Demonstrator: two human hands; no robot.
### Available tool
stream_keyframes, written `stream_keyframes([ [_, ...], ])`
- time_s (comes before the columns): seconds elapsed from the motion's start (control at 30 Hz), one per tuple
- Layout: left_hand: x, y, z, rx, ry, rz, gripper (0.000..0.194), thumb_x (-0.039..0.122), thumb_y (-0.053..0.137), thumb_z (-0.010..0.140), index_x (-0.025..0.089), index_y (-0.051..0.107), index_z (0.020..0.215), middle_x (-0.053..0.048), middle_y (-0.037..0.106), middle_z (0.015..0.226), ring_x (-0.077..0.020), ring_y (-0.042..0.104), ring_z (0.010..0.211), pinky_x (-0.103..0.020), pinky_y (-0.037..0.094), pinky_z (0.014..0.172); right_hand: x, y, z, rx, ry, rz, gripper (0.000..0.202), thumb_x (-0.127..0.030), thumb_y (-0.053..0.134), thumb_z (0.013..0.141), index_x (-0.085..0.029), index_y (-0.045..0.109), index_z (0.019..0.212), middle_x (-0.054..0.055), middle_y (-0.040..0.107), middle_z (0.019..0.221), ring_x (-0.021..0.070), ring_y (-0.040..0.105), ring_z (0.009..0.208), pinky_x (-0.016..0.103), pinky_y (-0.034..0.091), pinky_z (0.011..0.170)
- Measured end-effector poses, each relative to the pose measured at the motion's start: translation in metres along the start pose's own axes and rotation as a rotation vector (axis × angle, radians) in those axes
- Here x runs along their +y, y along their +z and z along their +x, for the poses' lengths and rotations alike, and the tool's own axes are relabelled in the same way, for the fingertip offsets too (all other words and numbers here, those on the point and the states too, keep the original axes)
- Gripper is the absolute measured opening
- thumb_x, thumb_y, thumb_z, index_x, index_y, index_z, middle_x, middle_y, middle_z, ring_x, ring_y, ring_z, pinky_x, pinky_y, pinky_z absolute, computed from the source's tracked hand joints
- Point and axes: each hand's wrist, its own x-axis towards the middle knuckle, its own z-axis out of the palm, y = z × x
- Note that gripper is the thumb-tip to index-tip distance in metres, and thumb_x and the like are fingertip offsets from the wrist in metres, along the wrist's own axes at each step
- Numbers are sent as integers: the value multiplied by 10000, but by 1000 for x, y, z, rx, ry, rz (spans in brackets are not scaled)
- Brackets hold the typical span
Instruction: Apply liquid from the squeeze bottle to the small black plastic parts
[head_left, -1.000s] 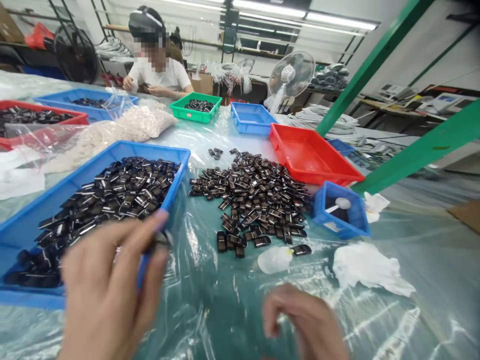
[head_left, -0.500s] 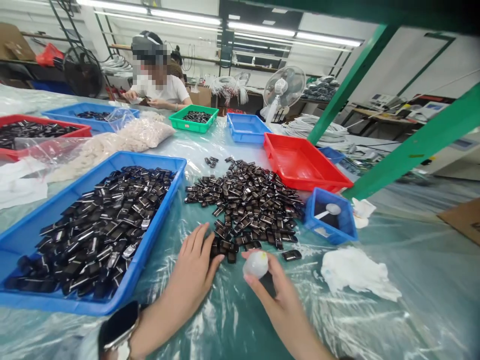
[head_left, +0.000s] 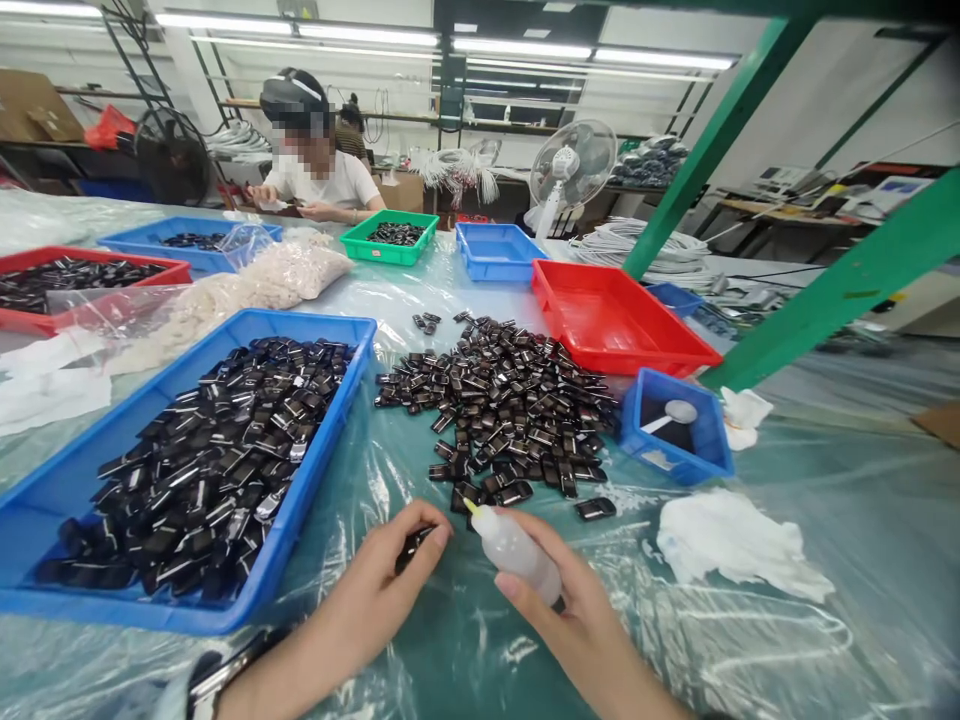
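My left hand (head_left: 397, 570) is closed on a small black part (head_left: 414, 547), just in front of a heap of similar black parts (head_left: 510, 400) on the table. Between the thumb and fingers of my right hand (head_left: 574, 600) is a translucent squeeze bottle (head_left: 521, 552), tilted with its yellow tip (head_left: 471, 506) pointing up and left, close to the heap's front edge. One black part (head_left: 595, 508) lies apart at the heap's right.
To the left is a large blue tray (head_left: 360, 370) of black parts. Behind the heap stands a red tray (head_left: 622, 325); right of it, a small blue bin (head_left: 675, 465) with a spoon and a white cloth (head_left: 739, 545). A person (head_left: 322, 170) sits across the table.
My left hand has drawn back from the heap and closed on a black part. The bottle in my right hand has turned, so its yellow tip now points up and left.
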Motion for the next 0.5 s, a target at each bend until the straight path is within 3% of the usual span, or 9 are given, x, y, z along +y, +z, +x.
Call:
stream_keyframes([
  [0.1,0,-1,0,-36,-53,-50,264,347,430,943,199,521,744,48,417,613,-140,396,566,-244,296,514,1,-1,-1,-17,-13,3,373,-444,599,846,-287,592,1185,58,643,1196,240,597,1058,313,489,859],
  [0.2,-1,1,-2,-50,-99,-121,253,332,508,892,197,483,680,63,410,573,-124,382,534,-230,280,503,1,-1,-1,-35,-18,-16,341,-467,561,865,-275,616,1142,45,691,940,212,626,800,277,505,652],
  [0.3,0,3,-6,-69,-122,-176,227,353,565,862,196,498,713,84,411,524,-105,343,482,-221,260,482,1,0,0,-22,-28,-36,335,-494,565,852,-258,648,1075,30,660,789,192,575,659,263,467,550],
  [0.43,3,1,-14,-72,-116,-189,255,408,635,824,202,501,759,115,345,461,-97,274,441,-222,225,456,0,1,-1,27,-33,-37,338,-496,578,842,-253,653,1064,25,654,783,191,577,659,270,472,570],
  [0.5,3,-2,-18,-61,-86,-178,244,439,599,851,210,517,835,88,410,521,-117,340,476,-231,264,472,0,0,-1,30,-31,-33,326,-480,593,838,-255,652,1066,26,667,801,197,595,685,276,482,595],
])
